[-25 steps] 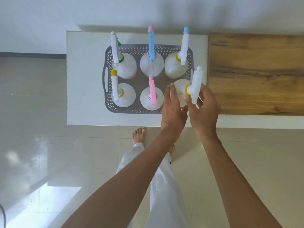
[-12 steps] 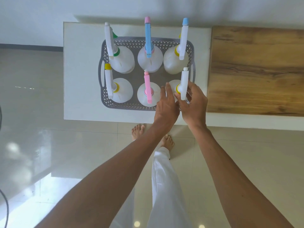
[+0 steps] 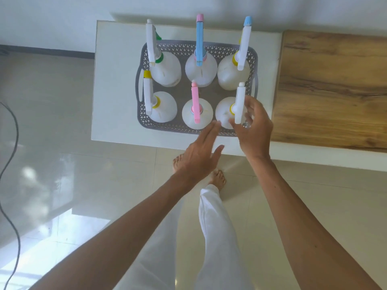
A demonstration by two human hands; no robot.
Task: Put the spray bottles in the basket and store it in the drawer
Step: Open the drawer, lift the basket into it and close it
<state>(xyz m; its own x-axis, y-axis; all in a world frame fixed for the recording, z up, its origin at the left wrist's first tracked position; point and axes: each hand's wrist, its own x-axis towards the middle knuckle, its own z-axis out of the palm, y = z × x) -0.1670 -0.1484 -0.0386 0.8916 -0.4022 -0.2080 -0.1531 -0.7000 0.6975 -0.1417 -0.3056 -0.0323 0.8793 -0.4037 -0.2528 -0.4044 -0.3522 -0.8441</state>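
A grey perforated basket (image 3: 144,120) stands on a white cabinet top (image 3: 113,84). Several white spray bottles stand upright inside it in two rows. The near-right bottle (image 3: 225,110) has a white trigger head and a yellow collar. My right hand (image 3: 254,126) hovers around that bottle with fingers spread, just off it. My left hand (image 3: 201,153) is flat and open in front of the basket's near rim, holding nothing. A pink-headed bottle (image 3: 196,114) stands left of the near-right one. No drawer is visible.
A wooden countertop (image 3: 330,86) adjoins the white cabinet on the right. A white wall runs behind. Glossy tiled floor lies below, with my bare feet (image 3: 217,176) and white trousers. A dark cable (image 3: 10,143) hangs at the far left.
The white-headed bottle went down into the basket's near-right spot. Both hands have let go of it and opened; my left hand has drawn back toward me.
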